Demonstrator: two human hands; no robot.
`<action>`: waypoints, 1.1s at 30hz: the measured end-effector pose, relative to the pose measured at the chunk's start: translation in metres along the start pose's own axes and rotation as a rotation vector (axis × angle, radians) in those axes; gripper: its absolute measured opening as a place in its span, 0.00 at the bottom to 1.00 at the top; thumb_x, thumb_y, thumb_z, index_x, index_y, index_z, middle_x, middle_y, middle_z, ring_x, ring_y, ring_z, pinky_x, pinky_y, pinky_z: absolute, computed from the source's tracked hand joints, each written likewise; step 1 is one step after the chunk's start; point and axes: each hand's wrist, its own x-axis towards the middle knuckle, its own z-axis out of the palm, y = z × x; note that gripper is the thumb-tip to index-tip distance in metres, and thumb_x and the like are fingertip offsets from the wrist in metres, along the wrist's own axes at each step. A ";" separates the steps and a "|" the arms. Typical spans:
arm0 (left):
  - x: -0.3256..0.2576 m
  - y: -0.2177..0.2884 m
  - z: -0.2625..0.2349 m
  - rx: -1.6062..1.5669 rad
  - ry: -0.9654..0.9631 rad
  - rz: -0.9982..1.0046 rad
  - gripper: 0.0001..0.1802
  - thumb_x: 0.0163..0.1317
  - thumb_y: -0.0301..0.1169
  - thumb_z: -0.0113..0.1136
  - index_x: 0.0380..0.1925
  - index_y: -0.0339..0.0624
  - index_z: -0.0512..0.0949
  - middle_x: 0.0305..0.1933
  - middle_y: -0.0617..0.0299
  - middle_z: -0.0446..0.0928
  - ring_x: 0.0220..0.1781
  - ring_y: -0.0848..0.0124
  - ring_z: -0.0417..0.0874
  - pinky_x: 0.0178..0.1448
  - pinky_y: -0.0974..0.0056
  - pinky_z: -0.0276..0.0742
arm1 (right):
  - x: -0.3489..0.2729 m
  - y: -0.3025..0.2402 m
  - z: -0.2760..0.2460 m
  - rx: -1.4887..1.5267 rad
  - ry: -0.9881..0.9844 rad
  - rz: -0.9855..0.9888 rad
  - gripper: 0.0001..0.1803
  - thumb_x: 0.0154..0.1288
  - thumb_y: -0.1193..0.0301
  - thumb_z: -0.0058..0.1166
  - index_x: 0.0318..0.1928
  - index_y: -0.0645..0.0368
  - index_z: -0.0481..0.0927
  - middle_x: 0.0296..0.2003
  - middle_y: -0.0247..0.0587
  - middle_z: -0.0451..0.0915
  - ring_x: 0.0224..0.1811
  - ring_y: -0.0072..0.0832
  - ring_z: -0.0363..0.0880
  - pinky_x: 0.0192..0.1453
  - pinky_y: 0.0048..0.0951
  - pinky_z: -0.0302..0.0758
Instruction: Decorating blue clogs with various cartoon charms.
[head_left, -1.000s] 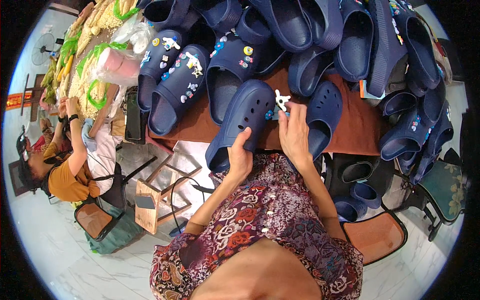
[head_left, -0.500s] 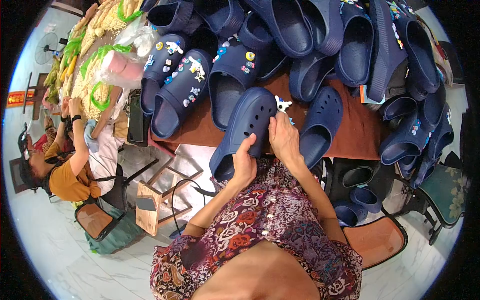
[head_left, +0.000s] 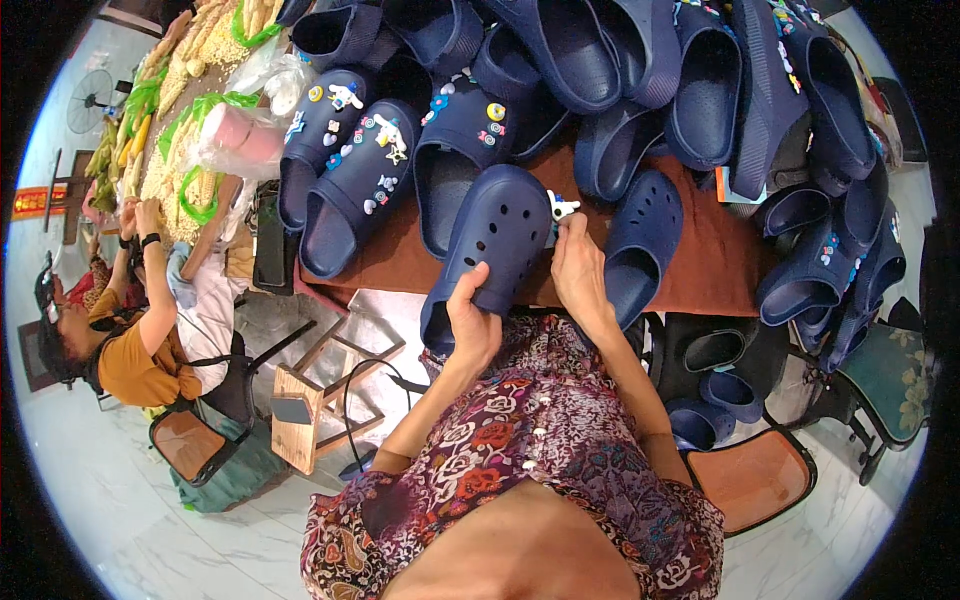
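My left hand (head_left: 474, 322) is closed around the heel end of a navy clog (head_left: 502, 222), thumb on its upper; the holes in this clog's toe hold no charms. Just to its right, the fingers of my right hand (head_left: 580, 268) are pinched together at a small white cartoon-figure shoe charm (head_left: 563, 206), whose lower part they hide. A second plain navy clog (head_left: 646, 225) lies on the brown table cover (head_left: 727, 258), beyond that hand. Left of the held clog sit navy clogs decorated with charms, such as one clog (head_left: 360, 187) with several colourful pieces.
More navy clogs (head_left: 705, 95) are heaped along the far side and right. A phone (head_left: 272, 245) lies at the table's left edge. On the left, a person in an orange top (head_left: 145, 355) handles corn (head_left: 200, 190). A wooden stool (head_left: 297, 420) and an orange-seated chair (head_left: 752, 480) flank me.
My right hand has shifted from the held clog's edge slightly right and away from it, its fingertips now at the white charm. The left hand still holds the clog, slightly lower.
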 end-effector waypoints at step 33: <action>-0.033 -0.009 0.093 -0.176 -0.705 -0.441 0.37 0.64 0.53 0.49 0.66 0.40 0.63 0.69 0.55 0.65 0.71 0.58 0.64 0.74 0.47 0.54 | -0.079 -0.025 -0.114 0.663 0.119 0.087 0.63 0.43 0.61 0.76 0.70 0.67 0.43 0.64 0.64 0.62 0.68 0.47 0.63 0.70 0.41 0.62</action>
